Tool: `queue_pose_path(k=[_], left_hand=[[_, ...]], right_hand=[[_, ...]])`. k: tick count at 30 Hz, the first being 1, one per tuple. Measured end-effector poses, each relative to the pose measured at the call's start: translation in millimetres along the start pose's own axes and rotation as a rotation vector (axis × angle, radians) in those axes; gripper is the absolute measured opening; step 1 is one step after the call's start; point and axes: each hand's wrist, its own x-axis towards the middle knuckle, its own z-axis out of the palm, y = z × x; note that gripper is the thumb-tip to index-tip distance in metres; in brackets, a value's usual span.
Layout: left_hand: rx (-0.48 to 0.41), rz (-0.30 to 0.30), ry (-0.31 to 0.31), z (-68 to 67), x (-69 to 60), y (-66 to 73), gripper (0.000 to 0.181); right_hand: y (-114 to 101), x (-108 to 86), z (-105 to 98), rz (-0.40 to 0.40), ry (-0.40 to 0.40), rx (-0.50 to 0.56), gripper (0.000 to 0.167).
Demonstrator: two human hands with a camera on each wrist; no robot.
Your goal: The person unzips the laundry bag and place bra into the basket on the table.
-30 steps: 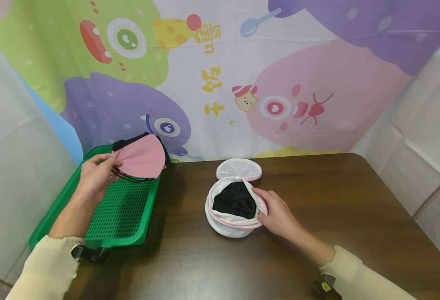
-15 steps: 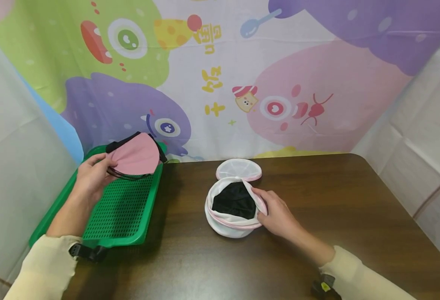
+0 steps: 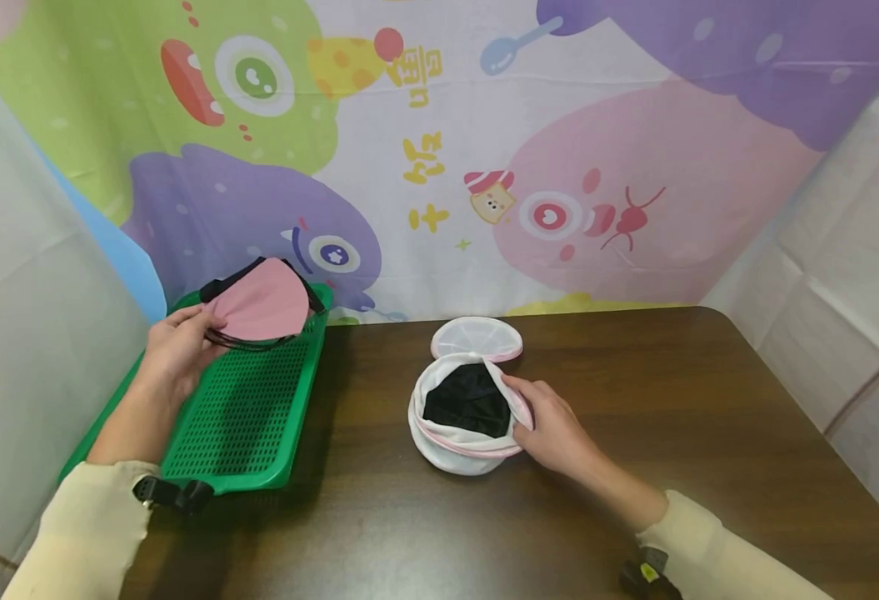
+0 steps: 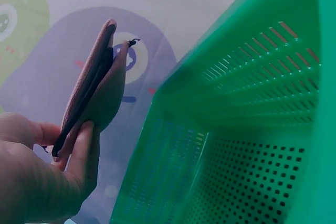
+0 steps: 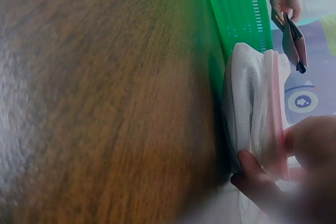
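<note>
In the head view, my left hand (image 3: 177, 350) pinches a folded pink bra (image 3: 267, 302) with black straps by one end, above the green basket (image 3: 255, 482). The left wrist view shows the bra (image 4: 97, 85) edge-on, its cups folded together between thumb and fingers, with the basket (image 4: 152, 124) beside it. A round white mesh laundry bag (image 3: 457, 462) with pink trim stands unzipped at the middle of the table. Black fabric (image 3: 469, 402) lies inside. My right hand (image 3: 555, 421) grips the bag's right rim; in the right wrist view, thumb and fingers press its side (image 5: 249, 108).
The bag's round mesh lid (image 3: 476, 337) is folded back behind its opening. A printed cartoon cloth (image 3: 439, 250) hangs along the rear table edge, and white sheets (image 3: 851, 250) hang at both sides. The brown table (image 3: 634, 358) extends right of the bag.
My left hand has carried the bra a short way left and slightly up, further over the basket. The right hand and the laundry bag have stayed nearly still.
</note>
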Motion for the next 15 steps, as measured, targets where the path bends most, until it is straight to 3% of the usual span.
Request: queue_pose_path(k=[15], left_hand=[[-0.021,-0.046,0.008,-9.6,14.6,-0.8,0.082]], right_hand=[[-6,0.0,-2,0.051,-0.033,-0.003,0.075]])
